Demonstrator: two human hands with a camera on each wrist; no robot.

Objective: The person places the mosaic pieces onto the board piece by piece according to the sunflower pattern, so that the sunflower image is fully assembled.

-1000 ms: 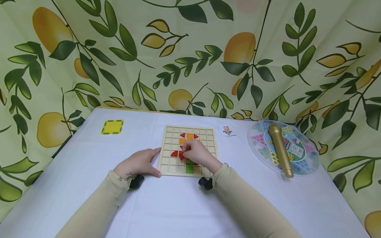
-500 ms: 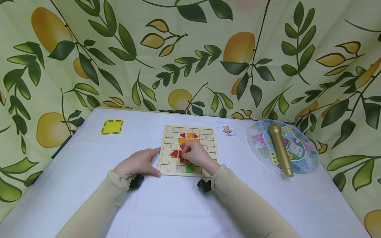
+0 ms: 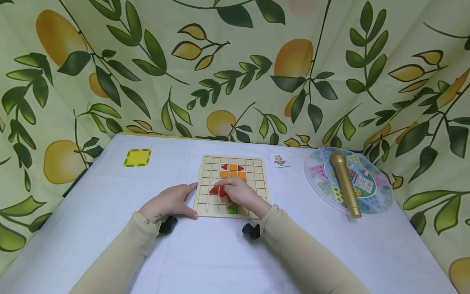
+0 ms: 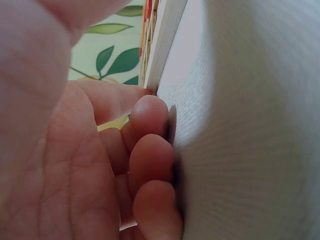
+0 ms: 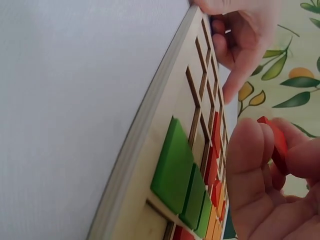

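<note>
A pale wooden grid board (image 3: 257, 171) lies on the white cloth with orange, red and green pieces set in its cells. My left hand (image 3: 170, 201) rests on the cloth at the board's left side, thumb and index finger touching its edge. In the left wrist view its other fingertips (image 4: 150, 155) sit against the cloth. Over the middle of the board, my right hand (image 3: 240, 192) pinches a small red piece (image 5: 275, 142) between thumb and fingers; its full shape is hidden. Below that hand a green square (image 3: 233, 209) shows near the board's front edge.
A small picture card (image 3: 280, 160) lies just right of the board. Farther right, a gold microphone (image 3: 345, 183) lies across a round, clear, patterned case (image 3: 315, 179). A yellow square tile (image 3: 137, 157) is at the back left. Fruit-patterned fabric (image 3: 235, 73) hangs behind the table.
My right hand's index finger has straightened and now reaches left over the red pieces, where the fingertips were drawn together before. The left hand has stayed at the board's edge.
</note>
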